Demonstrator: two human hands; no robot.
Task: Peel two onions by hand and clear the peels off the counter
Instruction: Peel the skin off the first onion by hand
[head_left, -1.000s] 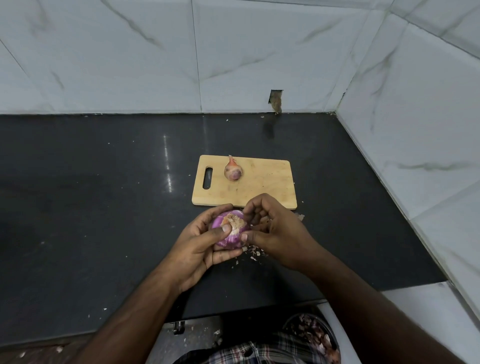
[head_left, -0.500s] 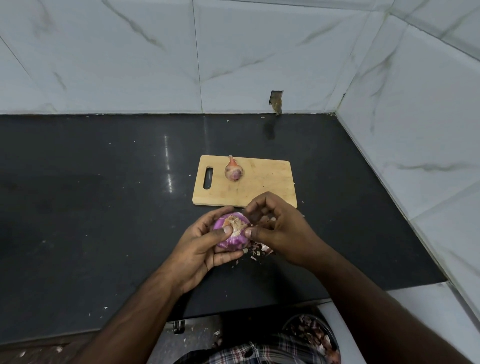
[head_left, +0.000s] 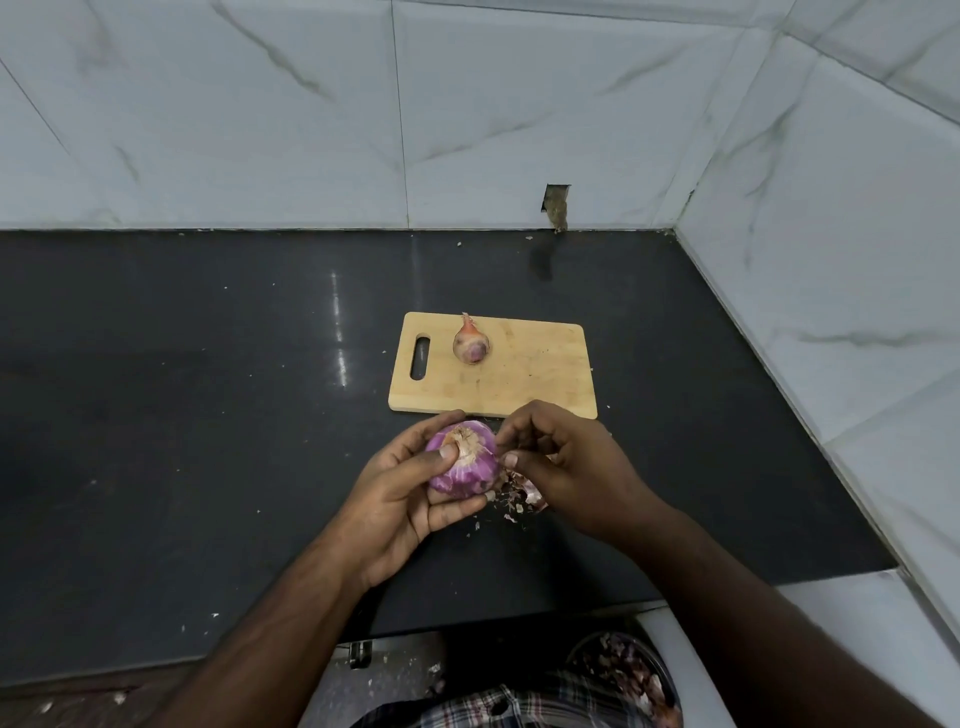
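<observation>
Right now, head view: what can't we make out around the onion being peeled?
- Underside of purple onion: hidden by left hand.
- Right hand grip: fingertips curled; pinching peel or nothing, cannot tell.
- Peel scraps: partly under the right hand.
- Container of peels: cut off by bottom edge and forearm.

My right hand (head_left: 566, 462) covers most of the peels (head_left: 522, 491) at its 7 o'clock. My left hand (head_left: 410, 493) hides the onion's (head_left: 462, 467) underside. The bowl (head_left: 631, 675) at 5 o'clock is cut off by the frame's bottom edge, its contents blurred.
</observation>
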